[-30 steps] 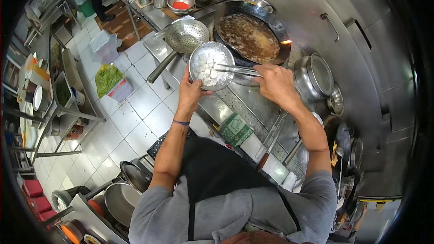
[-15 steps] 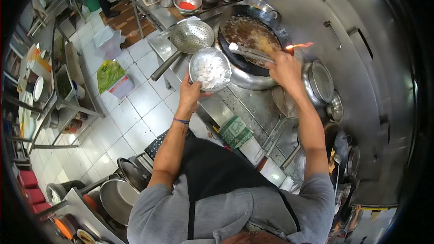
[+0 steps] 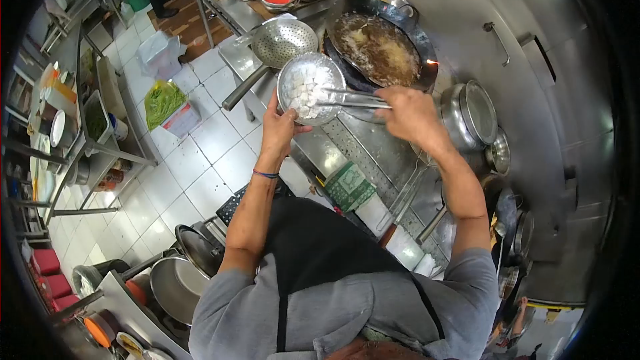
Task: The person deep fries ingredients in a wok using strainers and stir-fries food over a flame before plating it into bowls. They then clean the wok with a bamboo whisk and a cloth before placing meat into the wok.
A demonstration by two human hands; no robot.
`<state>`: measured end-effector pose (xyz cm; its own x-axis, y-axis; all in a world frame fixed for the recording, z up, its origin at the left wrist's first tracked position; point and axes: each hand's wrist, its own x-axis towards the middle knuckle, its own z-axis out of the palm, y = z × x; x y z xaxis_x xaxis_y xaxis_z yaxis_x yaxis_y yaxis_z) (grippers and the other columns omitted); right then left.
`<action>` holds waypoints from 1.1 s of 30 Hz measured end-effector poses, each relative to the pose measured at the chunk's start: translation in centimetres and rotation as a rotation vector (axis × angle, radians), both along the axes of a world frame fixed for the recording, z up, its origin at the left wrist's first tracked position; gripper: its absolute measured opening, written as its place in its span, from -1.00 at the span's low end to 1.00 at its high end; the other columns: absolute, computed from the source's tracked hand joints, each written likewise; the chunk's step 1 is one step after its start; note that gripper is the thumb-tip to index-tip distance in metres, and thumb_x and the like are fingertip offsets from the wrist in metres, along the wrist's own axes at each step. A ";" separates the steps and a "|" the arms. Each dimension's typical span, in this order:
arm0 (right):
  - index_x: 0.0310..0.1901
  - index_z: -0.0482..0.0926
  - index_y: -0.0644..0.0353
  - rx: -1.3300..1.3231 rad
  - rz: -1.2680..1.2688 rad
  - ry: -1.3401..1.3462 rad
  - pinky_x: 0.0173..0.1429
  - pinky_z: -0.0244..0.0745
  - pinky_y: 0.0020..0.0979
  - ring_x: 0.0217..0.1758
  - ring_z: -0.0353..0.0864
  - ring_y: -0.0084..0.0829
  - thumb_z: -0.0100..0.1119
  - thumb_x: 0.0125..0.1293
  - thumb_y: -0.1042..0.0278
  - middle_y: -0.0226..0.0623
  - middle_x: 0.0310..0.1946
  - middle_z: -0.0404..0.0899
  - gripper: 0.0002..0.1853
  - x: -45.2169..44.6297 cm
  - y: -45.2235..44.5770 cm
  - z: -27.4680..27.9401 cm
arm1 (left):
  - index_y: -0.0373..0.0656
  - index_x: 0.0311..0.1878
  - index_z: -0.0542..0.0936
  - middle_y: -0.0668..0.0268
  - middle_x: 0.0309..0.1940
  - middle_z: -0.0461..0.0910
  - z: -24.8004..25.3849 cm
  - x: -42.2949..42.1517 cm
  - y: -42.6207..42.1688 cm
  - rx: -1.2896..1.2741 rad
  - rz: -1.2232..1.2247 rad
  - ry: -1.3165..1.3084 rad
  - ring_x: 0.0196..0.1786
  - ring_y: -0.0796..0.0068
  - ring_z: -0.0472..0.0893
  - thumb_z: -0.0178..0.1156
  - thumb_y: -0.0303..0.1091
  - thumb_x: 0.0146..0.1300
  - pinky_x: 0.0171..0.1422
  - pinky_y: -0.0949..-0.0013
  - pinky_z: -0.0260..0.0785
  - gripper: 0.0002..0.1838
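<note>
While the left hand (image 3: 279, 131) pinches the bowl (image 3: 287, 81) at its rim, the right hand (image 3: 413, 117), fingers curled, grips the tongs (image 3: 355, 99).

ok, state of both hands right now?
Left hand: closed, holding the metal bowl of white cubes.
Right hand: closed on the metal tongs, tips at the cubes.

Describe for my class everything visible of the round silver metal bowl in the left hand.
The round silver metal bowl is open, its inside dusted white and holding pale, white-coated cubes. The left hand grips its near rim, the thumb over the edge. Silver metal tongs, held by the right hand, reach inside. It is held up beside the silver perforated ladle; its underside is hidden.
</note>
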<state>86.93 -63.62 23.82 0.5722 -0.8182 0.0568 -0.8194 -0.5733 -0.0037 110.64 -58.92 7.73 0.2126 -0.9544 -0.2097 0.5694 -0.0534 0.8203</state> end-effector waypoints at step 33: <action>-0.01 0.70 0.07 -0.328 -0.305 -0.171 -0.06 0.60 -0.11 -0.13 0.73 -0.07 0.32 0.19 0.37 -0.08 -0.21 0.72 -0.70 -7.4 1.5 1.6 | -0.19 0.47 0.15 0.06 0.02 0.58 -2.8 -2.2 -0.7 0.149 -0.076 -0.086 -0.24 0.26 0.72 -0.15 -0.63 0.30 -0.46 0.35 0.71 -0.37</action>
<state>79.51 -62.11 25.46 0.2685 -0.8704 0.4127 -0.9538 -0.3001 -0.0123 108.39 -59.59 4.94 0.1648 -0.9281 -0.3338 0.4869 -0.2178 0.8459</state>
